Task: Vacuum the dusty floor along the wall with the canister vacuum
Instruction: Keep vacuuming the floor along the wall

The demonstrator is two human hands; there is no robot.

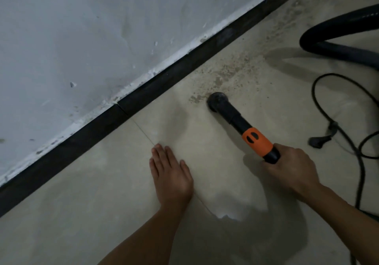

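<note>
My right hand [292, 168] grips the black end of a vacuum wand with an orange collar [257, 140]. Its round black nozzle [217, 101] sits on the beige tile floor at the near edge of a brown dust patch [229, 70] that runs along the black baseboard [143, 92]. My left hand [170, 174] rests flat on the floor with straight fingers, left of the wand, holding nothing. The floor between my hands and the baseboard looks smooth and pale.
A thick black vacuum hose [340, 37] loops at the upper right. A thin black power cord [320, 105] with its plug [320, 140] lies on the floor at the right. The grey-white wall [92, 29] fills the upper left.
</note>
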